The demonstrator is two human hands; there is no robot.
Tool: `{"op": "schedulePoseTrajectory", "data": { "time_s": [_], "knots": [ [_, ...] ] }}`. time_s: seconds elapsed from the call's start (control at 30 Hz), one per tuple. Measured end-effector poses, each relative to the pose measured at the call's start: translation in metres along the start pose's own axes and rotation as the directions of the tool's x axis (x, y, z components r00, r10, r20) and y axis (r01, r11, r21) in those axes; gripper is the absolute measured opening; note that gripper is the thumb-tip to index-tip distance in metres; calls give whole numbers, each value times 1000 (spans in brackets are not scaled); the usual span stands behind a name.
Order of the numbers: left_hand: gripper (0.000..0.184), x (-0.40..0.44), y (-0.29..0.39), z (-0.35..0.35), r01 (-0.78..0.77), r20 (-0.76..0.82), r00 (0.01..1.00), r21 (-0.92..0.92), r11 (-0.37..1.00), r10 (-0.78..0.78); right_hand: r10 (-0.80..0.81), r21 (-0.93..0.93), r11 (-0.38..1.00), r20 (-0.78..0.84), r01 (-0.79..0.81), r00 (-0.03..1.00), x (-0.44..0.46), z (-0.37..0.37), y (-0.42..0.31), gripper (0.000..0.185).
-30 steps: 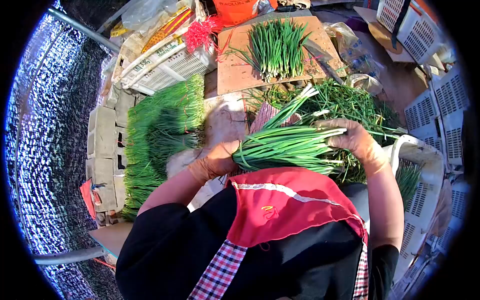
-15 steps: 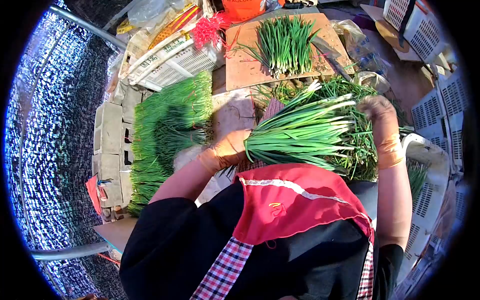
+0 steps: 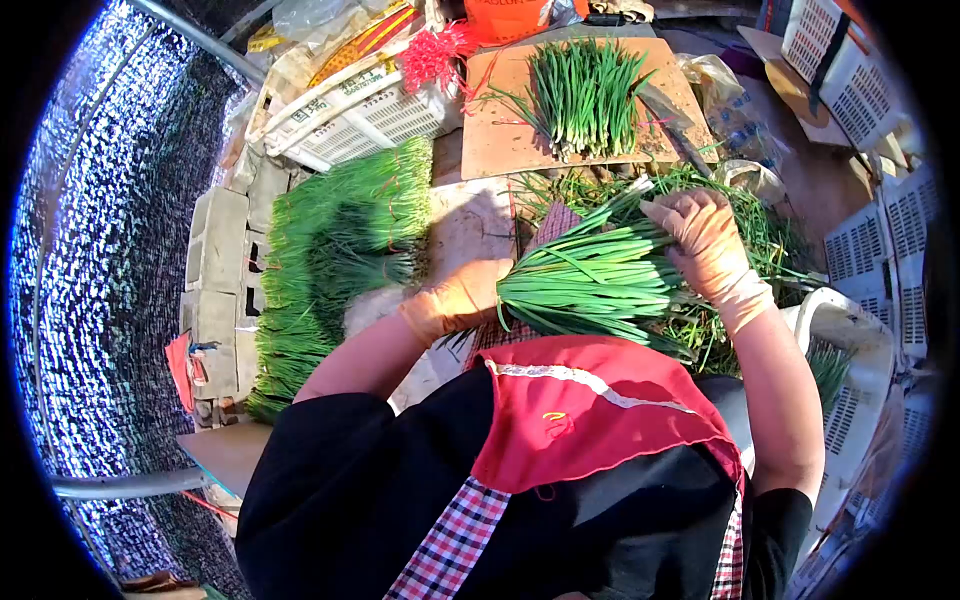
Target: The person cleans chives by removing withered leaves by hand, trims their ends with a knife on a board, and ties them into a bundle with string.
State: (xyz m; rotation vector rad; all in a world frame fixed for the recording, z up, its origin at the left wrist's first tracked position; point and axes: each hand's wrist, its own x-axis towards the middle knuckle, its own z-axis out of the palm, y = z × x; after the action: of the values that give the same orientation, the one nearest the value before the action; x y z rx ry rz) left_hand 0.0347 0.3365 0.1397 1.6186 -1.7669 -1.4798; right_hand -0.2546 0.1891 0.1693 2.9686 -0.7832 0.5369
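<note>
A loose bunch of garlic chives (image 3: 590,275) lies sideways in front of my red apron, green leaf tips to the left. My left hand (image 3: 465,295), in an orange glove, is closed around the leaf end. My right hand (image 3: 700,240), gloved too, has its fingers bent over the pale stem ends and covers most of them; its fingertips press on the stems. Beneath and behind the bunch spreads a heap of loose greens (image 3: 775,240). A checked cloth (image 3: 553,225) shows beside the bunch.
Tied chive bundles (image 3: 345,260) stand in rows at left, by concrete blocks (image 3: 215,255). Ahead, more chives (image 3: 588,95) and a knife (image 3: 675,120) lie on a board (image 3: 490,120). White crates (image 3: 365,115) stand at back left, others at right. Red ties (image 3: 435,55) hang there.
My right hand has come in from the right and closed over the stem ends. My left hand keeps its hold on the leaf end. The view has shifted slightly.
</note>
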Motion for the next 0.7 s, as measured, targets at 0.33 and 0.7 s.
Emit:
{"op": "schedulePoseTrajectory", "data": {
  "time_s": [0.33,0.7],
  "knots": [
    [30,12,-24,-14,-6,46,999,-31,999,7,-244,-74,970,-205,233,948,10,-12,-7,51],
    [27,11,-15,-17,-33,7,999,73,997,32,-227,-166,965,-127,205,966,9,-18,-11,49]
  ]
}}
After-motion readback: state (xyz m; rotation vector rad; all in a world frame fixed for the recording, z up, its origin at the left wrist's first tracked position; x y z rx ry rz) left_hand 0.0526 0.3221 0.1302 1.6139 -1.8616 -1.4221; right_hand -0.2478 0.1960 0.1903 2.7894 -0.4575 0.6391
